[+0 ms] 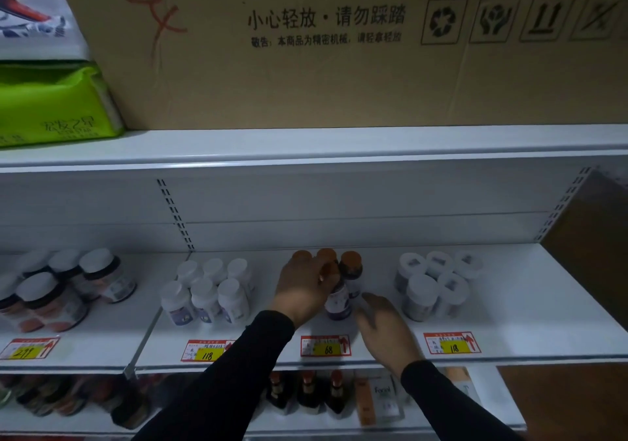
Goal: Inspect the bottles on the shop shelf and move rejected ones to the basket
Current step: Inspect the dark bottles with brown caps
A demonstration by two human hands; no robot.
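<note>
1. The front orange-capped bottle [337,299] stands on the shelf [509,321], just behind the price tag [325,345] marked 68.
2. The left hand [302,291] curls round its cap and neck; the right hand [380,321], fingers relaxed, sits right of the tag, holding nothing.
3. The bottle looks small, rigid, light and probably smooth; its body should give a surer hold than the cap.

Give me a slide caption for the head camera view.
Left hand grips an orange-capped bottle on the white shop shelf; right hand open beside it.
</note>
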